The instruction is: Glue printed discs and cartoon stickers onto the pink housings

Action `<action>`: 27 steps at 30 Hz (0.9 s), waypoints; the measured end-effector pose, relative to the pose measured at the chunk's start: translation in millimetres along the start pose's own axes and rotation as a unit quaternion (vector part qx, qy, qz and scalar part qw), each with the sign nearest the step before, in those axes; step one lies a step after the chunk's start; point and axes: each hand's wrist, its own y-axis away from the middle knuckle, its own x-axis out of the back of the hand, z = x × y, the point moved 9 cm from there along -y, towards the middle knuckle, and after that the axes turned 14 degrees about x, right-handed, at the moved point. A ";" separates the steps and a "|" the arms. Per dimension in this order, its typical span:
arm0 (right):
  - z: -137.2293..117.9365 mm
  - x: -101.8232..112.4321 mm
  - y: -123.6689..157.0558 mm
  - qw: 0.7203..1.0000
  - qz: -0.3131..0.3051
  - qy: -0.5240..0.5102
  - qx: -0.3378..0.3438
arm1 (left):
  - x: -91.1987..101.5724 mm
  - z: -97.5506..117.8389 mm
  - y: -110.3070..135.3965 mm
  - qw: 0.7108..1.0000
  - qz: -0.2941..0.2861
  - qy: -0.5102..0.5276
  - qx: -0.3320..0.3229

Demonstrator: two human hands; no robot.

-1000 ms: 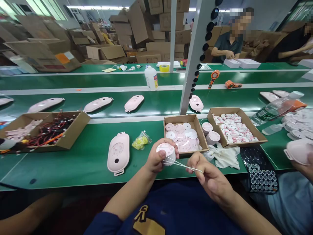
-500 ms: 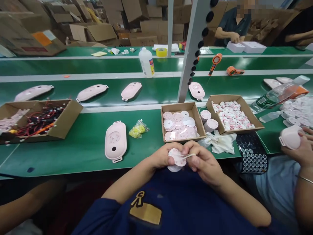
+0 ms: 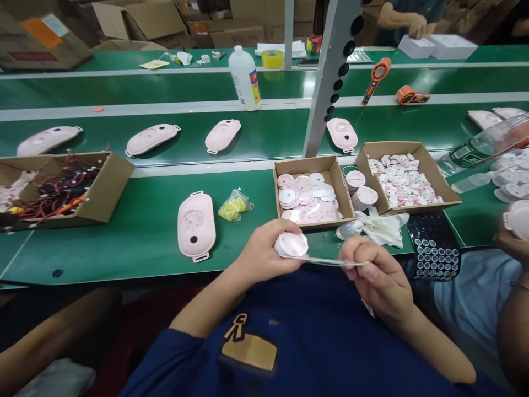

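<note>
Over the lap, left hand (image 3: 264,253) pinches a pink disc (image 3: 291,244); right hand (image 3: 372,275) (fisted) grips its strip (image 3: 330,261).

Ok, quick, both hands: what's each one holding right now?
Left hand: closed on a pink disc.
Right hand: closed, pinching a white strip that runs to the disc.
</note>
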 end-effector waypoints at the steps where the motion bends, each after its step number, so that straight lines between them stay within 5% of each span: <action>1: -4.4 -7.6 -0.7 0.999 -0.040 0.020 0.021 | 8.1 -1.1 1.1 0.999 0.040 -0.012 -0.007; 4: -23.6 -34.6 -4.0 0.970 -0.168 0.127 0.121 | 18.6 -9.4 2.1 0.996 0.067 0.066 0.008; 7: -32.7 -49.3 -7.6 0.953 -0.208 0.136 0.174 | -8.6 -19.4 0.3 0.964 -0.090 0.242 0.068; 11: -17.9 -44.4 -10.2 0.981 -0.132 0.028 0.136 | -71.7 -24.6 15.2 0.805 -0.337 0.447 0.199; 13: -6.0 -34.3 -8.3 0.993 -0.059 0.000 0.105 | -88.3 -24.8 18.1 0.756 -0.356 0.501 0.225; 16: -4.5 -28.2 -5.7 0.994 -0.031 -0.022 0.100 | -95.0 -26.7 12.9 0.744 -0.310 0.542 0.238; 21: -25.4 -32.0 -3.0 0.974 -0.164 0.007 0.159 | -54.6 -30.9 -9.0 0.760 -0.193 0.575 0.232; 27: 60.9 -2.7 31.2 0.942 -0.179 0.282 -0.008 | 56.0 -45.5 -28.8 0.861 0.024 0.484 0.156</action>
